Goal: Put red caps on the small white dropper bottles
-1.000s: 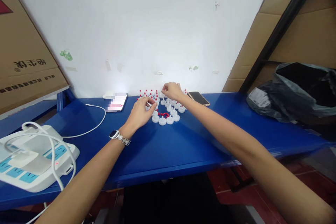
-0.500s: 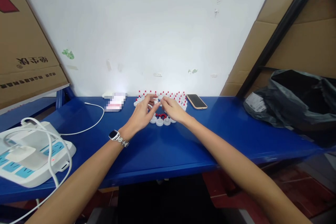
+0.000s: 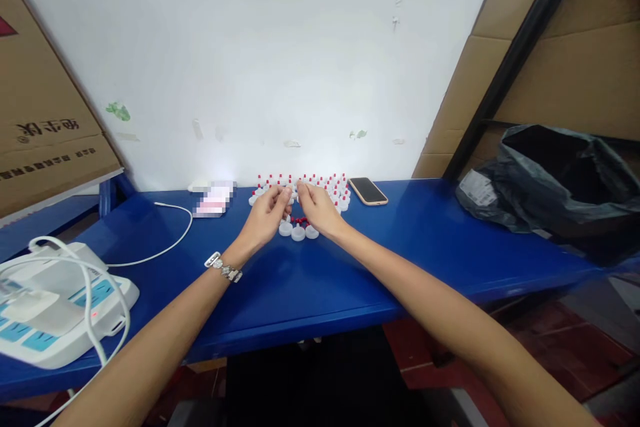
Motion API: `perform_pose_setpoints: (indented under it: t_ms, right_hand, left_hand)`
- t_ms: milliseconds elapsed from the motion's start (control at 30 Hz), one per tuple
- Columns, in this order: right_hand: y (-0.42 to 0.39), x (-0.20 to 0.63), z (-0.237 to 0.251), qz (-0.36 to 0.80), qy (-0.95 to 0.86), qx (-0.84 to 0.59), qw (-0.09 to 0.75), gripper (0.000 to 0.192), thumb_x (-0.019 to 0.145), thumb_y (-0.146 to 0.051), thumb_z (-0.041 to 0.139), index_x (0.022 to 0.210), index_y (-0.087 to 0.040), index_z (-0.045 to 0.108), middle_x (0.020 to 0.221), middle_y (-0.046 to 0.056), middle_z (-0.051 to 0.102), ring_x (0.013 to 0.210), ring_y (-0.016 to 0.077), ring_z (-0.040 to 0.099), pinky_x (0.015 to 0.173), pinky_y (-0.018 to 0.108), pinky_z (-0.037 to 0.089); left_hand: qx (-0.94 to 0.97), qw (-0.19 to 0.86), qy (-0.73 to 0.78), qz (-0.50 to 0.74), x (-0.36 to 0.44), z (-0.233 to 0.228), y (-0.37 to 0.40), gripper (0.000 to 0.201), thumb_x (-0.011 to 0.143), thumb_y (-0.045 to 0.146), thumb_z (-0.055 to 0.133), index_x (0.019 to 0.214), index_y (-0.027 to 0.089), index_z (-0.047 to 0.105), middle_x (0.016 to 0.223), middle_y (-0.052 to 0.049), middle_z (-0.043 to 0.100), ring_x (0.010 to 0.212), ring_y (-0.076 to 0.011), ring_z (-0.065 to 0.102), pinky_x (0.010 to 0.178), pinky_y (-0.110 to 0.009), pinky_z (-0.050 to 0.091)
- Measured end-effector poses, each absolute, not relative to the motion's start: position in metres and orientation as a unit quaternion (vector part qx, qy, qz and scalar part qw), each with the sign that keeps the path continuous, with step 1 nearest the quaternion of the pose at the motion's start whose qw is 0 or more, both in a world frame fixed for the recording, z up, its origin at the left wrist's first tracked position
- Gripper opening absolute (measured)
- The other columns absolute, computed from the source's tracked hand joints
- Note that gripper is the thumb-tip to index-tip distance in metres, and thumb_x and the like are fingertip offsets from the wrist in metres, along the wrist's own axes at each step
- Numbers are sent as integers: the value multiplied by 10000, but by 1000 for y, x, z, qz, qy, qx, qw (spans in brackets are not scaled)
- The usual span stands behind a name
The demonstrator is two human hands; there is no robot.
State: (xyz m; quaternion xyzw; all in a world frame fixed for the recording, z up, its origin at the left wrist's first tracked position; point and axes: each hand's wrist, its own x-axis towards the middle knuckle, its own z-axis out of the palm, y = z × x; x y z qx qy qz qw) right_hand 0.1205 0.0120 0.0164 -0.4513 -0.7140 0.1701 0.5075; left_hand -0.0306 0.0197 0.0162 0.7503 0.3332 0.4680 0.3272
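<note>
Just above the blue table, my left hand and my right hand meet with fingertips close together. Closed fingers of my left hand hold a white nozzle cap, of which only a bit shows between the hands. My right hand pinches beside it; what lies in its fingertips is too small and hidden to make out. Behind and around the hands stand many white nozzle caps with red tips. Several white caps without red tips sit in front, next to a small pile of loose red tips, partly covered by my hands.
A phone lies right of the caps. At the left are a white power strip with cables and a blurred pink-and-white item. A dark plastic bag is at the right, and cardboard leans at the left.
My left hand's fingers have curled in, and its wrist has turned. My right fingertips have come closer to the left ones. The whole view has shifted slightly.
</note>
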Motion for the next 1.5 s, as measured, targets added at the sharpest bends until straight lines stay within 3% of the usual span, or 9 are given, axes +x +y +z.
perform_pose_setpoints:
  t_ms: [167,367,500,633,833,1000,1133,1333,1500]
  right_hand:
    - [7,119,17,168,-744,-431,482,485,1004,-514,265,677,-206,450,626,-7,533,612,128,484,638,261,349]
    - [17,128,14,192,-713,-462,492,509,978,-569,280,639,-210,406,573,-19,448,581,131,430,579,272,315]
    - [17,130,16,192,-716,-457,492,525,974,-593,276,635,-211,401,567,-21,435,580,131,423,582,277,314]
    - [10,128,21,170,-729,-454,483,522,974,-605,278,642,-215,380,570,-24,436,578,129,421,588,279,311]
    - [13,129,20,186,-722,-455,487,556,956,-648,269,637,-213,403,579,-18,443,592,134,428,583,281,310]
    - [13,129,21,184,-723,-454,486,550,962,-635,277,628,-212,391,573,-19,437,584,131,418,577,281,306]
    - [8,127,24,169,-733,-445,487,527,972,-612,283,643,-214,384,573,-24,433,575,127,409,576,281,301]
    - [12,131,22,182,-725,-454,484,528,966,-613,287,641,-210,392,584,-19,439,592,131,413,583,280,303]
    - [12,130,22,187,-728,-446,485,537,960,-632,288,645,-210,391,592,-19,424,594,130,400,583,281,299]
  left_hand:
    - [712,419,383,414,-33,16,22,635,941,684,291,651,176,537,547,-19,520,512,-140,510,538,-285,428]
    - [783,311,297,448,-38,14,18,504,877,512,611,1269,229,470,880,-15,586,731,-131,569,622,-241,452]
    - [768,345,294,452,-35,15,20,349,893,520,584,1029,204,522,682,34,535,612,-116,520,578,-237,425]
    - [741,378,357,425,-35,17,21,512,945,630,386,727,184,509,569,5,525,527,-121,506,548,-263,436]
    - [796,280,294,448,-39,19,15,505,844,466,663,1248,220,486,912,-37,612,778,-146,595,639,-248,488]
    - [774,310,316,452,-36,22,16,324,873,498,612,944,187,557,642,22,556,591,-124,542,562,-237,442]
    - [734,378,369,427,-35,23,18,565,936,643,376,652,179,529,511,-10,530,477,-124,507,519,-263,437]
    - [796,270,304,449,-38,22,15,537,830,496,667,1255,217,493,921,-41,649,715,-138,603,639,-260,499]
    - [790,278,301,457,-35,22,15,320,885,486,606,1017,200,553,697,22,545,613,-115,511,576,-242,422]
